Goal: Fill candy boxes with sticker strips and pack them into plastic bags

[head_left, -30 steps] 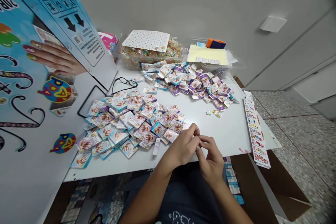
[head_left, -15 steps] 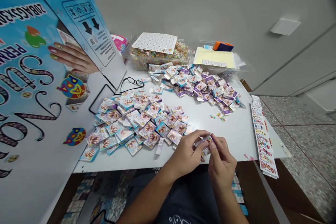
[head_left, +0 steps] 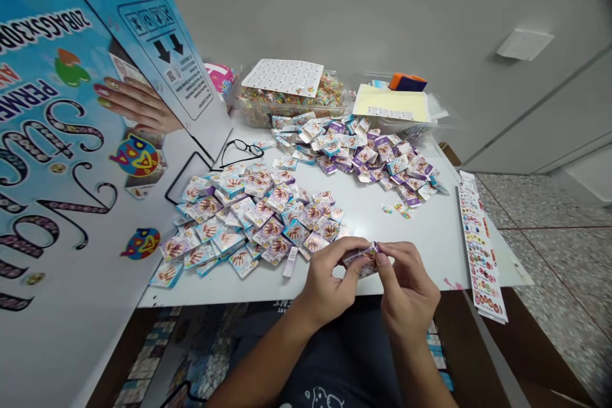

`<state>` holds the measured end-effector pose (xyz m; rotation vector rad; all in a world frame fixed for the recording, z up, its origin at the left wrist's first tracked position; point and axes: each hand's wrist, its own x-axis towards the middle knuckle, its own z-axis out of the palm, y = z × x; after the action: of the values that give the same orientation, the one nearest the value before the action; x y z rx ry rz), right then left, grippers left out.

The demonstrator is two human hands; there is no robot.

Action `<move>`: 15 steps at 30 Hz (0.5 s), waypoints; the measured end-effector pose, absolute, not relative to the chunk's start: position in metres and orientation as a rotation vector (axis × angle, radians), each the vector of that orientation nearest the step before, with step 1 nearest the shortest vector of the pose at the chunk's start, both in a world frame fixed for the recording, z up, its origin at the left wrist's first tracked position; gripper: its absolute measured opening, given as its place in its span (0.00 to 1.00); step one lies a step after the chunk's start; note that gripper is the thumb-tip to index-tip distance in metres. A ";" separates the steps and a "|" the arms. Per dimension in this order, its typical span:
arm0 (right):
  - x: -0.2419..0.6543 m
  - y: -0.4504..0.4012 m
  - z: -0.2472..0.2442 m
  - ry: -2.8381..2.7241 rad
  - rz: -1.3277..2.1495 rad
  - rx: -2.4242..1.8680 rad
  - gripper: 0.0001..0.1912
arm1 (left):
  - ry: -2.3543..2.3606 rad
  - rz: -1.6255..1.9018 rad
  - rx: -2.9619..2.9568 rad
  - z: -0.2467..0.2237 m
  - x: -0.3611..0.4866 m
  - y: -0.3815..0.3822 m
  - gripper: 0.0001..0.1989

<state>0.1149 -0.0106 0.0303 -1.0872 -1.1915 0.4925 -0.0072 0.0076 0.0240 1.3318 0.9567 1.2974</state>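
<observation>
Near the front edge of the white table (head_left: 306, 296), my left hand (head_left: 332, 280) is closed around a small printed box (head_left: 362, 262) in purple and white. Fingers and thumb of my right hand (head_left: 404, 277) pinch the right end of that same box, where a purple flap shows. To the left spreads a pile of small flat printed boxes (head_left: 258, 217), blue and purple. Farther back lies a heap of similar small boxes (head_left: 344, 146), several with open ends. A few tiny colourful packets (head_left: 399, 210) rest between the heap and my hands.
At the back stand a clear tub (head_left: 287, 108) full of colourful packets and a second tub with yellow paper (head_left: 391, 104) on top. Black glasses (head_left: 241, 152) lie behind the left pile. A big printed carton (head_left: 95, 172) rises at left; sticker strips (head_left: 480, 248) overhang the right edge.
Both hands have closed in on the small box, which has tilted and shifted slightly left. My right fingertips now press at its end flap. The view has moved slightly.
</observation>
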 end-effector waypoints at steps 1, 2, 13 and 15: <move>0.113 -0.011 0.033 -1.217 0.420 -1.079 0.12 | 0.965 1.307 1.346 0.025 -0.008 0.006 0.10; 0.111 -0.012 0.034 -1.238 0.344 -1.076 0.14 | 0.977 1.320 1.358 0.026 -0.008 0.005 0.10; 0.110 -0.017 0.042 -1.508 0.100 -1.064 0.25 | 0.956 1.610 1.446 0.025 -0.009 -0.009 0.15; 0.112 -0.019 0.046 -1.567 0.100 -1.061 0.26 | 0.919 1.676 1.521 0.025 -0.013 -0.007 0.18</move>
<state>0.1120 -0.0189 0.0458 -1.0614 -1.5670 0.0998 -0.0134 -0.0073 0.0251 1.5209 0.9193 1.6756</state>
